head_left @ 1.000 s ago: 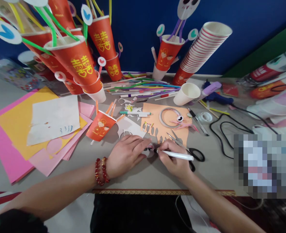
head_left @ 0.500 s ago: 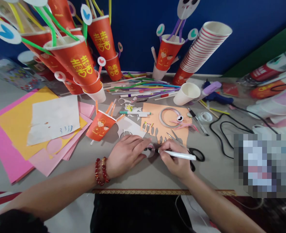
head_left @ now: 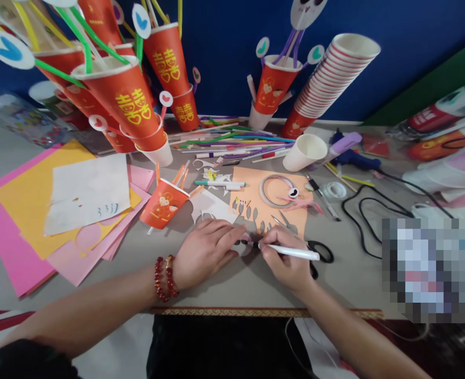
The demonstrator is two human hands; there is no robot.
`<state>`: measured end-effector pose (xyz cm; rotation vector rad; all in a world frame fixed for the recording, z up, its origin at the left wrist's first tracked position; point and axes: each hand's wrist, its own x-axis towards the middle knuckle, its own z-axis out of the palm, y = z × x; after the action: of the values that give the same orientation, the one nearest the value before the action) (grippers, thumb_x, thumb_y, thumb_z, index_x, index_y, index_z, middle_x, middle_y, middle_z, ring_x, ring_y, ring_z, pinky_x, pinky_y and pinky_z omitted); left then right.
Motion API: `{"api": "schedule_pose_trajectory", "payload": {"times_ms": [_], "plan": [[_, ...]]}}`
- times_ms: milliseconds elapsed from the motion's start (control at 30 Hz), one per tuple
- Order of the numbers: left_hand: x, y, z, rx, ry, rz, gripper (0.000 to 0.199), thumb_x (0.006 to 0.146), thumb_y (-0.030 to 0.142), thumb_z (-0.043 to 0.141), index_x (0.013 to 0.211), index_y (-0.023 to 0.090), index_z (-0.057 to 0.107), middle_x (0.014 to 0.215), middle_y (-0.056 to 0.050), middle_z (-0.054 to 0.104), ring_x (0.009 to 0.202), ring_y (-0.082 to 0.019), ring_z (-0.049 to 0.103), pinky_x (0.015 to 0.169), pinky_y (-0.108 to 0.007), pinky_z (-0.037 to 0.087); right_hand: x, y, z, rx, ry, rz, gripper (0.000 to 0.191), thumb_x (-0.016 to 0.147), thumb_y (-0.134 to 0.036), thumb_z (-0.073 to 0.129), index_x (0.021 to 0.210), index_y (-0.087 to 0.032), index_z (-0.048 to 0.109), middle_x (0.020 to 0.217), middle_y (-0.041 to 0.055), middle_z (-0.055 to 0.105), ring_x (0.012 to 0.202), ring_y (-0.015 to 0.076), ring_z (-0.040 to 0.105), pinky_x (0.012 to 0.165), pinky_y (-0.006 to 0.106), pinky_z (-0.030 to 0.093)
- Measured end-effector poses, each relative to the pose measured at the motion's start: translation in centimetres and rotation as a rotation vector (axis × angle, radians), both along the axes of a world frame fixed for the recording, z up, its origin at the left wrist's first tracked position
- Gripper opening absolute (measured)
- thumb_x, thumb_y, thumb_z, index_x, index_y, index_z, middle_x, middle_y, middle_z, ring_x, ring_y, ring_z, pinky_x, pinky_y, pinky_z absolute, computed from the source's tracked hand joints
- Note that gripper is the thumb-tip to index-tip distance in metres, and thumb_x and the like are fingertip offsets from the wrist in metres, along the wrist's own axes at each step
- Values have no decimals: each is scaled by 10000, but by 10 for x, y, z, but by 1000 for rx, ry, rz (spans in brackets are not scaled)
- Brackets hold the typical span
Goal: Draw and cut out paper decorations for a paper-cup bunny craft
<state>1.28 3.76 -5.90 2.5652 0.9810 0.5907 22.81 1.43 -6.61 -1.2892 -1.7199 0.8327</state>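
My left hand (head_left: 206, 252), with a red bead bracelet (head_left: 161, 279) on the wrist, lies flat on the table, its fingers stretched out. Its fingertips rest against a small pale paper cutout (head_left: 242, 248) that carries dark marks. My right hand (head_left: 290, 268) is closed around a white marker (head_left: 297, 252), whose black tip points left onto the cutout. Under and behind the right hand lie black-handled scissors (head_left: 322, 251), partly hidden. Beyond my fingers is a peach paper sheet (head_left: 248, 179) with small leaf-shaped holes along its near edge.
A tilted red paper cup (head_left: 163, 205) with orange straws stands beyond my left hand. Coloured sheets (head_left: 15, 226) lie at the left. Tall red cups (head_left: 116, 100) and a cup stack (head_left: 331, 79) stand behind loose straws (head_left: 232, 138). A black cable (head_left: 362, 221) loops at the right.
The view has shifted very slightly. Both hands stay in place, with the marker tip still at the small cutout.
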Motion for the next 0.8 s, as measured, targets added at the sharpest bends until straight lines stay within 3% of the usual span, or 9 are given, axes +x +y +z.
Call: {"api": "schedule_pose_trajectory", "payload": {"times_ms": [800], "plan": [[0, 0, 0, -8, -1, -2, 435, 924, 255, 565, 1326, 151, 436, 1132, -108, 662, 1070, -247, 582, 900, -401, 450, 1, 0, -2, -13, 20, -26, 177, 765, -74, 534, 663, -212, 495, 600, -40, 505, 524, 118, 455, 514, 253, 362]]}}
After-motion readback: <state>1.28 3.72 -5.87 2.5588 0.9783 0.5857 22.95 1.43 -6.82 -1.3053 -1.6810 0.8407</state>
